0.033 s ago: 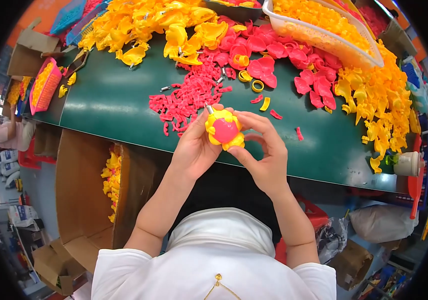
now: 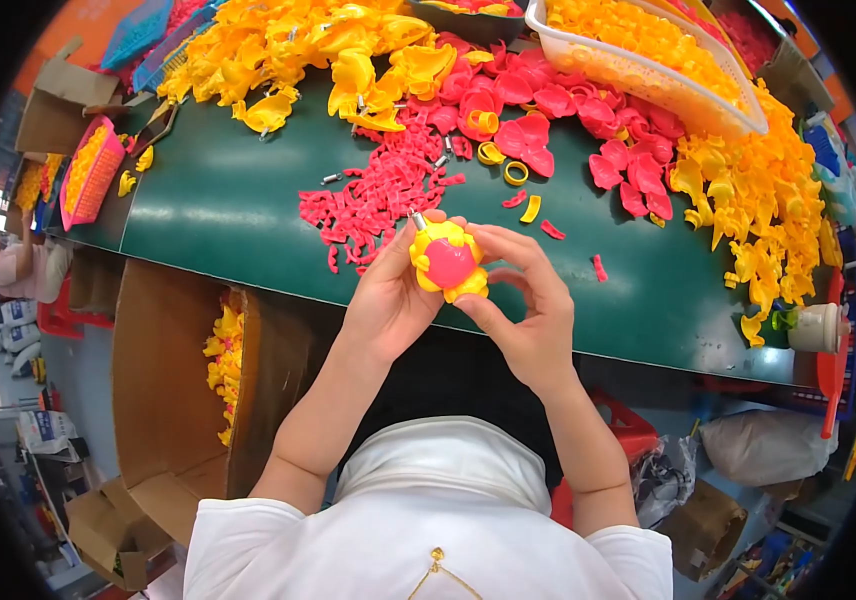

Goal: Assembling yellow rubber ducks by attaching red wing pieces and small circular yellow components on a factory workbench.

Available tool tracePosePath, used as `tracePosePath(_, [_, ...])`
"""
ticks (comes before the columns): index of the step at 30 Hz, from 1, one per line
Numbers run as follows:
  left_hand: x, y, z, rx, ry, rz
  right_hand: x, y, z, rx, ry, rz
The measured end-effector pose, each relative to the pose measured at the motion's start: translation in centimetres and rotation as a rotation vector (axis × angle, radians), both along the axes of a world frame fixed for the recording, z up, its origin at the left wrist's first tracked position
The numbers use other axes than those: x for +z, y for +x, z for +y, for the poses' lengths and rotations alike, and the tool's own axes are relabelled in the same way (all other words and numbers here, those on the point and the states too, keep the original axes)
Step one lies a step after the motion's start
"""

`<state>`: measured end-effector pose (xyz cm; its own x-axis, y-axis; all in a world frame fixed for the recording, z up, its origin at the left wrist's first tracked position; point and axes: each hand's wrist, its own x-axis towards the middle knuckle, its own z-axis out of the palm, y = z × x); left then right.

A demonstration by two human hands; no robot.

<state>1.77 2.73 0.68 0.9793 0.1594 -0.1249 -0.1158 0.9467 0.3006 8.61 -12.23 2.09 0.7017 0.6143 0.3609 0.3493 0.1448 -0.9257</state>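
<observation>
Between both hands, over the table's near edge, is a small yellow plastic toy (image 2: 450, 262) with a round pink middle and yellow lobes around it. A small silver metal piece (image 2: 418, 221) sticks out at its upper left. My left hand (image 2: 394, 295) grips the toy from the left, its fingers partly hidden behind it. My right hand (image 2: 528, 300) holds it from the right, with the thumb at its lower edge and the fingers curled near its top. Just beyond lies a heap of small pink strips (image 2: 388, 185).
Yellow shell-like parts (image 2: 348, 75) and pink petal-shaped parts (image 2: 528, 140) cover the far side of the green table (image 2: 218, 200). A white basket (image 2: 638, 75) holds yellow pieces. Below left stands a cardboard box (image 2: 168, 370) with finished-looking yellow pieces. Another person (image 2: 23, 260) sits far left.
</observation>
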Motion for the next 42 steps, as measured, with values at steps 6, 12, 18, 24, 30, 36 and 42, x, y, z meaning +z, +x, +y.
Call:
tracePosePath(6, [-0.4, -0.4, -0.3, 0.191, 0.388, 0.1, 0.6, -0.8, 0.0, -0.091, -0.078, -0.143])
tracePosePath(12, [0.1, -2.3, -0.3, 0.56, 0.987, -0.042, -0.6, -1.9, 2.2, 0.174, 0.317, 0.47])
tracePosePath(18, [0.5, -2.8, 0.3, 0.657, 1.13, -0.005, -0.7, -2.0, 4.0, 0.257, 0.437, 0.572])
tracePosePath(24, [0.7, -4.7, 1.8, 0.867, 1.216, 0.136, -1.5, -4.7, 7.5, 0.251, 0.469, 0.506])
tracePosePath(30, [0.1, -11.1, 7.8, 0.781, 1.696, 0.487, -2.0, -5.3, 10.3, 0.231, 0.088, 0.133])
tracePosePath(36, [-1.2, -16.5, 16.3, 0.448, 2.271, 1.291, -0.8, -3.1, 7.7, 0.143, -0.166, -0.339])
tracePosePath(42, [-2.2, -17.1, 17.7, 0.125, 2.355, 1.432, -0.7, -1.5, 5.7, 0.144, -0.291, -0.302])
